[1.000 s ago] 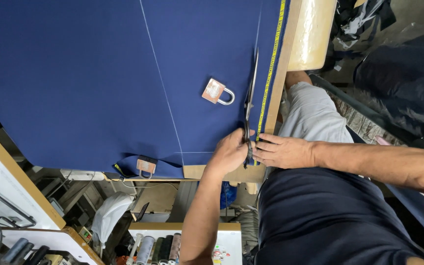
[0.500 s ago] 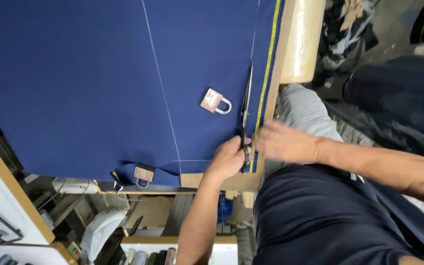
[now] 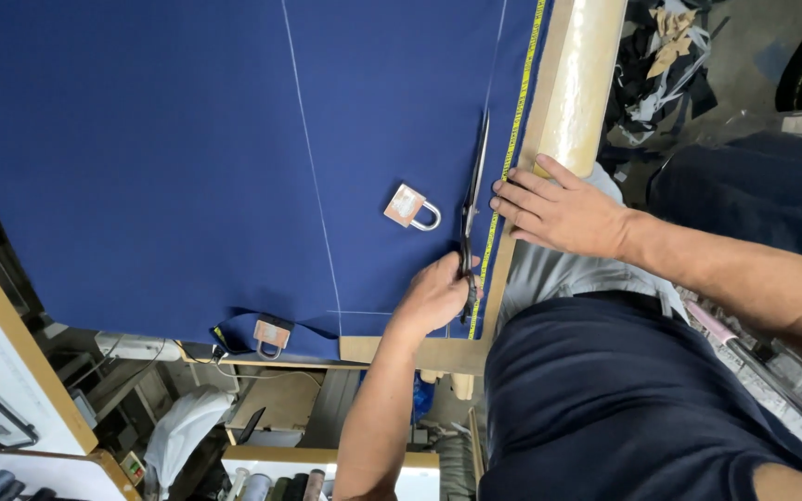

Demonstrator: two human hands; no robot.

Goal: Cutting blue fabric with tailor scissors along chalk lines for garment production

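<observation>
The left hand (image 3: 433, 295), nearest the body, is closed around the handles of the tailor's shears (image 3: 469, 218); the blades lie on the navy cloth (image 3: 169, 158), pointing away along a chalk line beside the selvedge. Since a second ago the right hand (image 3: 559, 209) has lifted off the cloth beside the handles and moved further up the edge. It now rests flat and open, holding nothing, with fingers spread on the yellow tape measure (image 3: 510, 148) and the bench (image 3: 522, 199) edge, alongside the blade tips. Judged from this shift, the cloth is now pinned ahead of the blades rather than at the handles. A padlock (image 3: 412, 207) lies on the cloth just left of the shears as a weight; a second padlock (image 3: 271, 334) sits at the near hanging edge. A long chalk line (image 3: 313, 186) crosses the cloth further left. Beyond the right hand lies a clear-wrapped roll (image 3: 579, 83).
</observation>
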